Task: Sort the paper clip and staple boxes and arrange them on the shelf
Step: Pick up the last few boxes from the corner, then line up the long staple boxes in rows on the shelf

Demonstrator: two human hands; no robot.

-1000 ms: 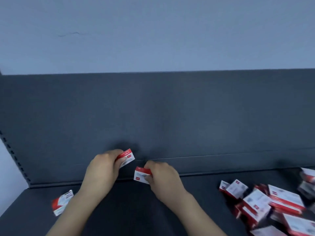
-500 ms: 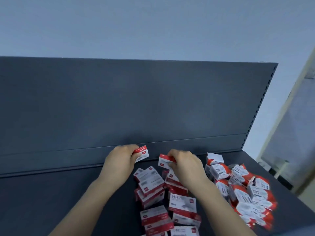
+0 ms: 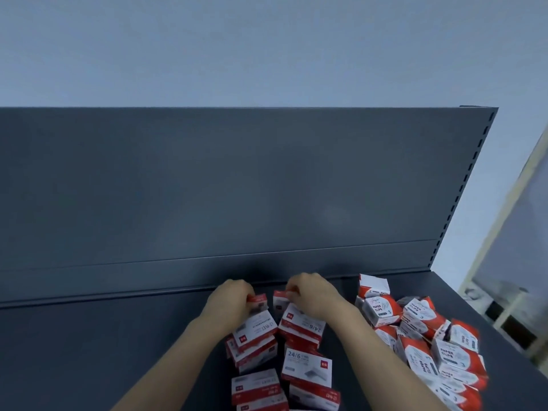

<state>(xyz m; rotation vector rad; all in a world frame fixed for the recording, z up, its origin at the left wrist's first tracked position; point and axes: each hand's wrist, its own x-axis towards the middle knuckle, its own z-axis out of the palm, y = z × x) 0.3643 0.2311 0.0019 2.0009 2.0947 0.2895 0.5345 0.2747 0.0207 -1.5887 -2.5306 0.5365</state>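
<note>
I am holding a small red-and-white cardboard staple box (image 3: 257,301) pinched in my left hand (image 3: 229,304), fingers curled tight around its near end, and a second small red-and-white box (image 3: 280,299) gripped the same way in my right hand (image 3: 314,298). Both hands are sitting close together at the far end of the staple pile, near the rear lip of the dark grey metal shelf (image 3: 89,351). I judge I am lining these two up at the back so the row can grow toward me.

Directly at 6 o'clock from my hands, the flat red-and-white staple boxes marked 24/6 (image 3: 307,370) are lying in two rough columns, some tilted on one another, which suggests they are grouped but not yet squared.

At 3 to 4 o'clock, apart from the staples, the chunkier white-and-red paper clip boxes (image 3: 382,311) are lying heaped in a loose jumble toward the shelf's right edge, so the sorting looks largely done and the tidying does not.

At 12 o'clock, the dark grey back panel (image 3: 237,188) is giving me a straight edge to align against.
</note>
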